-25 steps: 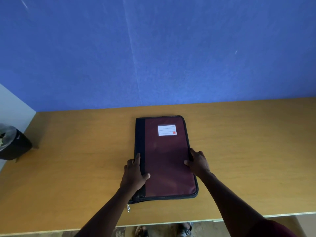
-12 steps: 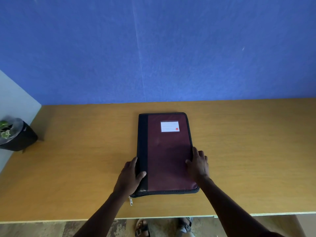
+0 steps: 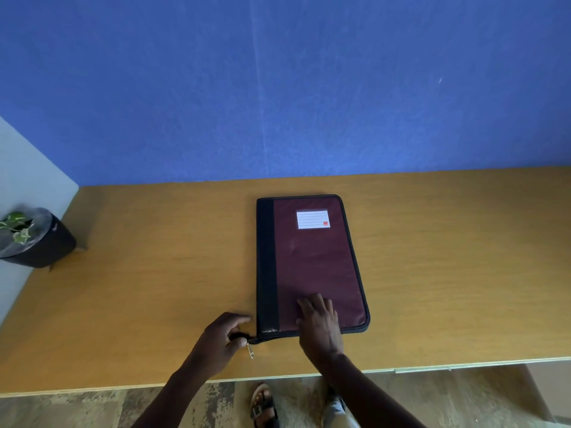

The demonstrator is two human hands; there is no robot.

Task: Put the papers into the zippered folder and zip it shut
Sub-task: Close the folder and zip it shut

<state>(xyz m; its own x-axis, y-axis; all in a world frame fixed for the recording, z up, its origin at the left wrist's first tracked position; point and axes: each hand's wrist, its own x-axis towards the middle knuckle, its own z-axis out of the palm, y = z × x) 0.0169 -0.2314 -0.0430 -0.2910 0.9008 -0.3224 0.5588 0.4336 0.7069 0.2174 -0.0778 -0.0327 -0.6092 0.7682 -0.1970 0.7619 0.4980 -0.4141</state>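
Observation:
A maroon zippered folder (image 3: 315, 264) with a black spine and a white label lies closed on the wooden desk (image 3: 148, 288). My left hand (image 3: 221, 341) pinches the black zipper tail at the folder's near left corner, and a small metal zipper pull (image 3: 250, 350) dangles beside it. My right hand (image 3: 319, 324) lies flat with straight fingers on the near part of the cover. No papers are in sight.
A dark pot with a green plant (image 3: 34, 239) stands at the desk's left edge. A blue wall (image 3: 278, 88) rises behind the desk. The desk's front edge runs just below my hands, with the floor and a sandalled foot (image 3: 262, 406) beneath.
My left hand left the folder's spine and went to the near left corner, where it took the zipper tail. My right hand slid from the right edge onto the cover.

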